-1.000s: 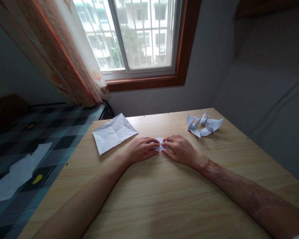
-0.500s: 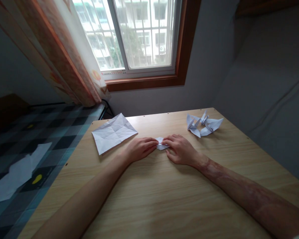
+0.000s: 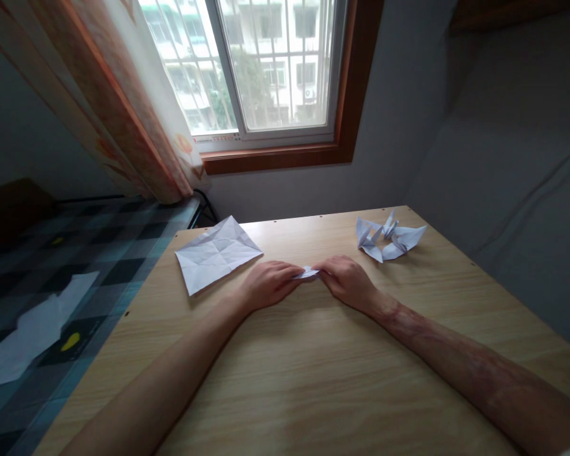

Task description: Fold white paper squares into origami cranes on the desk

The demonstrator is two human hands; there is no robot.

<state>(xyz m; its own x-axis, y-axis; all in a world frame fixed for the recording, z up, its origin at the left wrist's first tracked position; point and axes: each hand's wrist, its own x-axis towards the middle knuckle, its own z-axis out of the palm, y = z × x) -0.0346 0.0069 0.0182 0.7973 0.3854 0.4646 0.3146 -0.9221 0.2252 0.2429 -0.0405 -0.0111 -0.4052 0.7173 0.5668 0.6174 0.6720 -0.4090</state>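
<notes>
Between my two hands is a small piece of folded white paper (image 3: 307, 273), seen nearly edge-on. My left hand (image 3: 272, 283) grips its left end, the fingers pressed together. At the other end, my right hand (image 3: 348, 278) pinches the paper between thumb and fingers. Both hands are low over the middle of the wooden table (image 3: 275, 367). The ends of the paper are hidden under my fingertips.
A creased sheet of paper (image 3: 218, 254) lies on the table at the back left. Folded paper cranes (image 3: 389, 239) sit at the back right. Left of the table, white paper pieces (image 3: 38, 329) rest on a checked cloth (image 3: 137, 253). A window (image 3: 275, 69) is ahead.
The folded paper has tipped from lying flat to nearly edge-on. My right hand has shifted from resting on it to pinching its right end. My left hand has barely moved.
</notes>
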